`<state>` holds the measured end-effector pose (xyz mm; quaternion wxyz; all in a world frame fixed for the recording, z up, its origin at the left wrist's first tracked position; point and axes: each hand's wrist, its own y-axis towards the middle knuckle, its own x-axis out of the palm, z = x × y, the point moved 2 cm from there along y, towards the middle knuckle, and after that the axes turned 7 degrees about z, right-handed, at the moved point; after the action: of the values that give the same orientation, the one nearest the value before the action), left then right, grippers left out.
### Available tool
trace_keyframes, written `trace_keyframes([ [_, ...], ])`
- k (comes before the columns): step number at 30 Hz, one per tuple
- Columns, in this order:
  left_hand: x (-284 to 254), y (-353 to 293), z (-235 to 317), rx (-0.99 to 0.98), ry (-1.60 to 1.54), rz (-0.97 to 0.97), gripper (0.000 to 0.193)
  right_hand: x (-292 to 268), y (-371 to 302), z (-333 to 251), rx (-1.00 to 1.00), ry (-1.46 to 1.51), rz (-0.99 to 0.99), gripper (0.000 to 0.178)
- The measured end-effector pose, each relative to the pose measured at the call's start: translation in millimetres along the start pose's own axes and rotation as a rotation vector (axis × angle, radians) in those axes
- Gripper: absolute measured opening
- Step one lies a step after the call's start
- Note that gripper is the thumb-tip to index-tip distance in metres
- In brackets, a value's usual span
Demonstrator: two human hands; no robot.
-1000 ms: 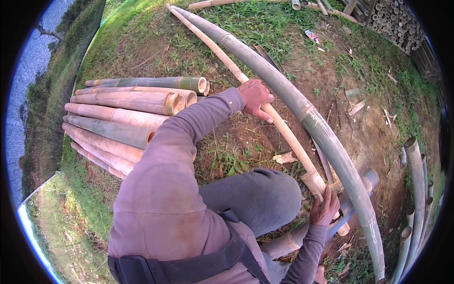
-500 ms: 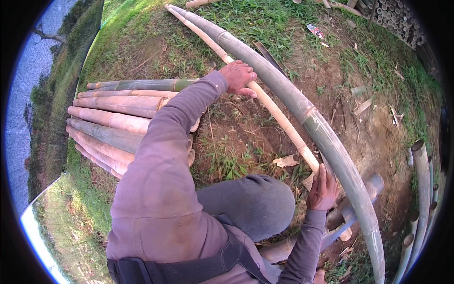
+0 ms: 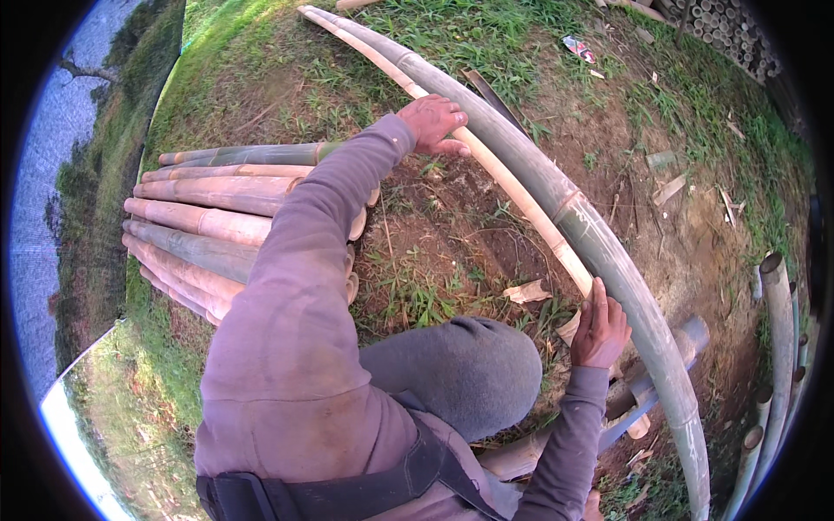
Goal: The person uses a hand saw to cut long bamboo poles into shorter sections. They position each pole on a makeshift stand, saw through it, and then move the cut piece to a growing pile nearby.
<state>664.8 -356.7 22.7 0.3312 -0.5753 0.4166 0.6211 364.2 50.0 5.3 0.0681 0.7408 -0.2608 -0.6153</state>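
A slim, pale bamboo pole lies lengthwise along the left side of a thick, grey-green bamboo pole, close against it. My left hand is closed over the slim pole's upper stretch, with the thumb on the near side. Farther down, my right hand holds the same pole, fingers fairly straight along it and near the thick pole's side. The palm hides that part of the slim pole. Under the thick pole's lower part crosses another bamboo piece, serving as a rest beneath it.
Cut bamboo lengths lie side by side at the left, partly behind my left arm. More poles stand at the right edge, and a bamboo stack is at the far right. Dry husk and a wrapper litter the ground.
The slim pole has shifted slightly toward the thick pole, narrowing the gap between them. My right hand has moved a little right and away from me; my left hand rose slightly.
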Motion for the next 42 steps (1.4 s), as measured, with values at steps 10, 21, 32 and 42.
trace_keyframes([
  [10, 23, 30, 86, 0.165, -0.071, 0.380, 0.064, -15, 37, 35, 0.045, -0.082, 0.193, 0.043],
  [21, 62, 70, 206, 0.241, -0.345, 0.474, 0.036, -15, 10, 40, 0.260, -0.123, 0.320, 0.045],
  [32, 46, 72, 205, 0.314, -0.172, 0.424, 0.035, -97, -344, 102, 1.665, -0.141, -0.223, 0.057],
  [42, 32, 84, 211, 0.383, 0.041, 0.329, 0.033, -64, -369, 131, 1.304, -0.379, -0.356, 0.046],
])
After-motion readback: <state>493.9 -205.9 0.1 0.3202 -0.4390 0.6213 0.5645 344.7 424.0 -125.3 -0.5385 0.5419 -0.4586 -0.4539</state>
